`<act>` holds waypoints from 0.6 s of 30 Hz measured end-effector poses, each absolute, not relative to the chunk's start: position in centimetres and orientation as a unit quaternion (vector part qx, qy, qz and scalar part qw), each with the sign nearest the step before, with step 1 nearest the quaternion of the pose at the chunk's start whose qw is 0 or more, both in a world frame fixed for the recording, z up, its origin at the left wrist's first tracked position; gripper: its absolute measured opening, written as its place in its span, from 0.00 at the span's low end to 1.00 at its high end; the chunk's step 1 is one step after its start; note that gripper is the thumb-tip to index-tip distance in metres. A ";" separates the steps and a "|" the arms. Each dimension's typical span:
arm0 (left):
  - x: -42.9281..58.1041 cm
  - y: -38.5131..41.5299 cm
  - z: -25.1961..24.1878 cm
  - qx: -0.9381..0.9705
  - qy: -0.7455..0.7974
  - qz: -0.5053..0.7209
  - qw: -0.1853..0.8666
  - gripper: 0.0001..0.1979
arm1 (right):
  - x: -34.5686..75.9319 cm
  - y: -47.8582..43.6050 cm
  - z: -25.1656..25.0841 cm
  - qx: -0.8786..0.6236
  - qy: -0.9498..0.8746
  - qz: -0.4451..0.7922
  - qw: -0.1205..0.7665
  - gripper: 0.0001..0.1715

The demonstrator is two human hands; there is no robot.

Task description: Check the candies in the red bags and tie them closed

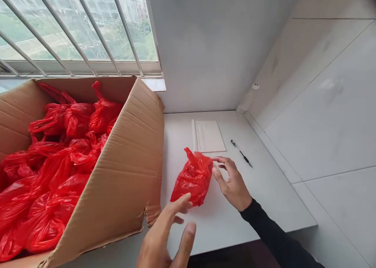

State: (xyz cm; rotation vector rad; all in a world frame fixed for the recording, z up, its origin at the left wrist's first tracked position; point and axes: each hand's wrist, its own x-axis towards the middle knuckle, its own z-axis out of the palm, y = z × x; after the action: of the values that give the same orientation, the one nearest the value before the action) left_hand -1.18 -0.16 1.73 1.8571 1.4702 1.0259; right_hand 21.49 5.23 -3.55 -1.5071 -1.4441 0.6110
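A knotted red plastic bag (194, 178) rests on the white table, its contents hidden by the plastic. My right hand (232, 182) is at the bag's right side, thumb and fingers apart, the fingertips close to or touching the plastic. In front of the bag, nearer to me, is my left hand (169, 236) with its fingers spread and nothing in it. Its index fingertip overlaps the bag's lower edge in view; whether it touches I cannot tell.
A big cardboard box (129, 162) on the left holds several tied red bags (58, 182). Behind the single bag lie an open notebook (210, 136) and a black pen (241, 153). A clear bottle (246, 101) stands in the back corner. Walls bound the white table (273, 189); a barred window (88, 29) is at left.
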 end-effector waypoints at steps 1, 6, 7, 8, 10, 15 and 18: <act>-0.1 0.3 -0.2 0.699 0.547 0.371 0.275 0.23 | 21.3 5.9 -3.2 -0.607 -0.620 0.216 0.448 0.20; 2.7 4.1 -5.7 0.718 0.558 0.338 0.243 0.25 | 21.2 6.7 -3.5 -0.586 -0.694 0.260 0.328 0.25; 2.9 4.2 -6.0 0.719 0.556 0.337 0.245 0.23 | 21.3 6.3 -3.7 -0.590 -0.692 0.274 0.314 0.22; 3.2 4.2 -6.2 0.721 0.553 0.337 0.248 0.20 | 21.6 5.7 -3.7 -0.593 -0.688 0.284 0.306 0.20; 3.4 3.8 -6.2 0.725 0.543 0.337 0.258 0.13 | 22.2 4.3 -3.5 -0.596 -0.685 0.299 0.295 0.20; 2.2 3.3 -6.1 0.694 0.556 0.369 0.270 0.11 | 25.8 1.0 -2.9 -0.628 -0.653 0.303 0.297 0.16; 1.3 3.3 -6.0 0.646 0.601 0.385 0.271 0.12 | 28.6 -0.5 -3.3 -0.705 -0.565 0.283 0.322 0.15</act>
State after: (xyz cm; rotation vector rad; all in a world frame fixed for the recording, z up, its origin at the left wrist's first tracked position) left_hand 1.27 3.27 -6.04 1.7399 1.6183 1.0366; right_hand 28.62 -0.48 -3.30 -1.8519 -1.4836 0.7428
